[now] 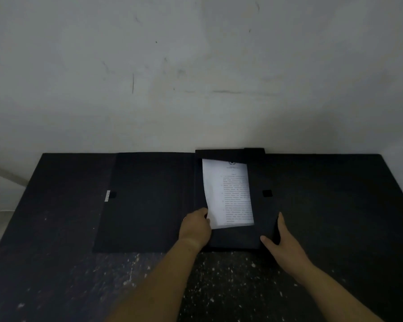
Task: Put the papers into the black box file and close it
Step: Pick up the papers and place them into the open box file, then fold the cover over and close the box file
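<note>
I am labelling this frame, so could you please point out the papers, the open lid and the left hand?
papers (230, 194), head view, middle of sheet.
open lid (149, 201), head view, inner face.
left hand (196, 225), head view, back of hand.

Matt black box file, prob. card; white printed papers; paint-flecked dark table.

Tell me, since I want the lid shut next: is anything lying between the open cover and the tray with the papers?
Nothing visible: the flat black cover lies bare, beside the black box file tray holding the white printed papers.
</note>
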